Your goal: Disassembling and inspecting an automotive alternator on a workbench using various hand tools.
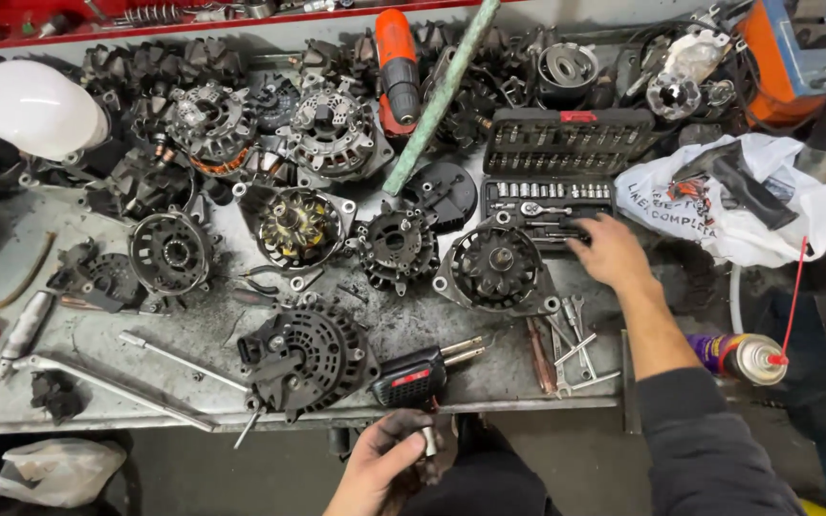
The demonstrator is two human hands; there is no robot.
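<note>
The right hand (pixel 609 253) reached right of centre into the open black plastic socket set case (pixel 556 177), fingers spread over its lower tray — grasping nothing that showed. At the bottom centre, the left hand (pixel 384 468) gripped a small dark metal part (pixel 429 441) below the bench edge. A white printed plastic bag (pixel 795 205) lay crumpled at the right — a purple spray can (pixel 733 355) lay below it.

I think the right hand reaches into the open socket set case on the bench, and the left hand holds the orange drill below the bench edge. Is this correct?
Not quite. The head view shows the right hand at the open socket set case, as you say. The left hand holds a small dark part below the bench edge, not the orange drill, which lies untouched at the back of the bench.
</note>
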